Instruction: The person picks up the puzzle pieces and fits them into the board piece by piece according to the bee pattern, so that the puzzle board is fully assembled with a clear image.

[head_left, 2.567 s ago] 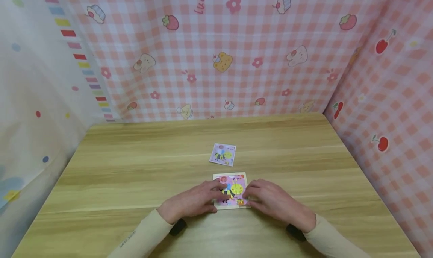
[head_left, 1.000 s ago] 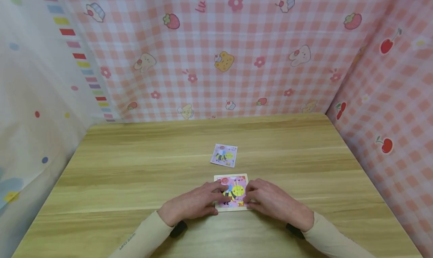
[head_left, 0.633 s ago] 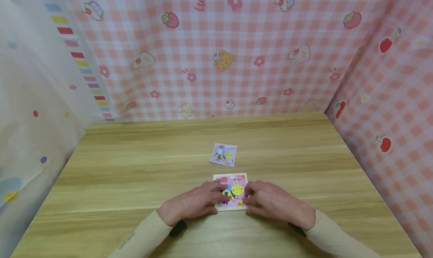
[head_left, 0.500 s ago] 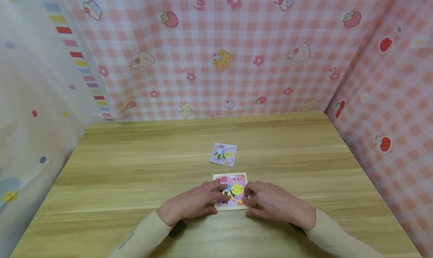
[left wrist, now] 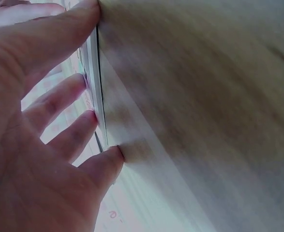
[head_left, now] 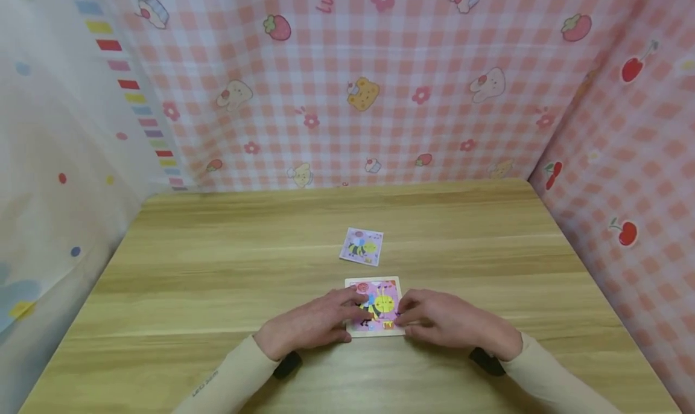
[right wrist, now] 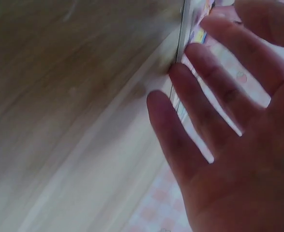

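Observation:
A square jigsaw puzzle of a yellow-and-black bee on pink, in a pale wooden frame (head_left: 374, 334), lies flat on the table between the hands. The left hand (head_left: 309, 323) rests across its left side, fingers spread over the picture and thumb at the near-left edge. The left wrist view shows that thumb (left wrist: 59, 36) against the frame's side. At the right border, the right hand (head_left: 450, 320) touches the puzzle with its fingertips. In the right wrist view its fingers (right wrist: 200, 106) are long and spread. Whether a loose piece sits under the fingertips is hidden.
A small square card (head_left: 361, 247) printed with the same bee lies just beyond the puzzle, slightly turned. The wood-grain table (head_left: 217, 251) meets a pink checked curtain (head_left: 320, 88) at the back, with more curtains on both sides.
The right hand has shifted slightly at the puzzle's right border, its fingers moving a little. The left hand stays in place, and the head view has drifted slightly.

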`<state>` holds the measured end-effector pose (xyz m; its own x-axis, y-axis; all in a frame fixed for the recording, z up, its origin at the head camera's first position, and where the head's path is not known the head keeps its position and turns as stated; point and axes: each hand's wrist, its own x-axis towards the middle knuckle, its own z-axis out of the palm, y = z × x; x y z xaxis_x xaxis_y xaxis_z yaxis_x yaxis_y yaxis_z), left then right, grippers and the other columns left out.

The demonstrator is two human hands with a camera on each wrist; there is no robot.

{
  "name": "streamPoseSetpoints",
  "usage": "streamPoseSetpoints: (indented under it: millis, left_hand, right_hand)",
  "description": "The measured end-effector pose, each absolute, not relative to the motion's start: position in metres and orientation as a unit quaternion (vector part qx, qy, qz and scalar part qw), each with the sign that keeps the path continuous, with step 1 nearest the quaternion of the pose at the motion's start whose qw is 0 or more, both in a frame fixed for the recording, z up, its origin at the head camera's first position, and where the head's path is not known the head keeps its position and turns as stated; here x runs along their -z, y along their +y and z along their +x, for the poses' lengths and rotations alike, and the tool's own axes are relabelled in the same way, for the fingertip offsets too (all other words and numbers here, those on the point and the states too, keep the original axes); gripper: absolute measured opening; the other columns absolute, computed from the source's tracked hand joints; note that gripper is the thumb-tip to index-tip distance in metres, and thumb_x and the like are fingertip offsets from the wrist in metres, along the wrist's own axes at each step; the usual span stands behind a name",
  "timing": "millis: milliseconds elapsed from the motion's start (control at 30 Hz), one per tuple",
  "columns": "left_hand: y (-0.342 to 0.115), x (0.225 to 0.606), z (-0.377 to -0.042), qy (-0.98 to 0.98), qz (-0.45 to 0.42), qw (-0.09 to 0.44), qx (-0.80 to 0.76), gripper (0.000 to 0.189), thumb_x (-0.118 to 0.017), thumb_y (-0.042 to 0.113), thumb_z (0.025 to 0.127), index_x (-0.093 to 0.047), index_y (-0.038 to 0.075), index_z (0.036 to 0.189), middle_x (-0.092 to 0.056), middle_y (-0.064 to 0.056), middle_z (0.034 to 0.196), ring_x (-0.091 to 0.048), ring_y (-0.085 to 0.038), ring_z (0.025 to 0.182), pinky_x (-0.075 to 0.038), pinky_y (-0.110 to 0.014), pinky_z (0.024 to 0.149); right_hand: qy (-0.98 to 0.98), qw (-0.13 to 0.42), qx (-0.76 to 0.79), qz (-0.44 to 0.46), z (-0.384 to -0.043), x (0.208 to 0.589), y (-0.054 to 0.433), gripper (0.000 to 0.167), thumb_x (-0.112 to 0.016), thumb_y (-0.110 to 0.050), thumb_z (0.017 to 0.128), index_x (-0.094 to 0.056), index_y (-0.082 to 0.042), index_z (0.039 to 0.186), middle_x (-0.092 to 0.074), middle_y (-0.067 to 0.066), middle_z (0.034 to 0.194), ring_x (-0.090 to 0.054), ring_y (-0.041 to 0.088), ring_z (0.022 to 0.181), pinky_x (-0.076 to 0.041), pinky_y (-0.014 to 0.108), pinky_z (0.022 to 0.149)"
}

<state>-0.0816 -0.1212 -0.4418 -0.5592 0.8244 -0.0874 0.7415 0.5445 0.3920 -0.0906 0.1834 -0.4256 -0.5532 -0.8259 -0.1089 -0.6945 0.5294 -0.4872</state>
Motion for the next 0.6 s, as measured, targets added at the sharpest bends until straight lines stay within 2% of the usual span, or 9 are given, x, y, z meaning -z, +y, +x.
streamPoseSetpoints:
  millis: [133, 233, 600]
  left_hand:
    - [-0.1211, 0.4423, -0.0822, 0.870, 0.446, 0.137, -0.158, 0.048, -0.073, 0.022, 0.099, -0.061, 0.015, 0.144, -0.047, -0.007, 0.157, -0.039, -0.024, 0.148, -0.032, -0.041, 0.122]
    - [-0.1214, 0.4423, -0.0824, 0.871, 0.441, 0.142, -0.163, 0.048, -0.072, 0.022, 0.099, -0.061, 0.015, 0.145, -0.047, -0.007, 0.157, -0.039, -0.025, 0.148, -0.033, -0.042, 0.122]
    - [-0.1189, 0.4415, -0.0840, 0.870, 0.447, 0.145, -0.148, 0.047, -0.071, 0.022, 0.099, -0.061, 0.017, 0.145, -0.047, -0.007, 0.157, -0.042, -0.026, 0.146, -0.033, -0.043, 0.121]
  right_hand:
    - [0.858, 0.178, 0.179, -0.447, -0.0893, 0.4240, 0.1850, 0.028, -0.065, -0.027, 0.103, -0.075, -0.023, 0.129, -0.061, -0.002, 0.130, -0.057, 0.010, 0.111, -0.055, 0.036, 0.096]
    - [0.860, 0.166, 0.153, -0.458, -0.0880, 0.4232, 0.1827, 0.028, -0.065, -0.028, 0.104, -0.075, -0.026, 0.129, -0.060, -0.001, 0.131, -0.056, 0.010, 0.112, -0.055, 0.035, 0.095]
    - [0.866, 0.106, 0.117, -0.474, -0.0826, 0.4266, 0.1809, 0.023, -0.068, -0.026, 0.101, -0.078, -0.027, 0.122, -0.061, 0.000, 0.126, -0.057, 0.011, 0.106, -0.056, 0.033, 0.089]
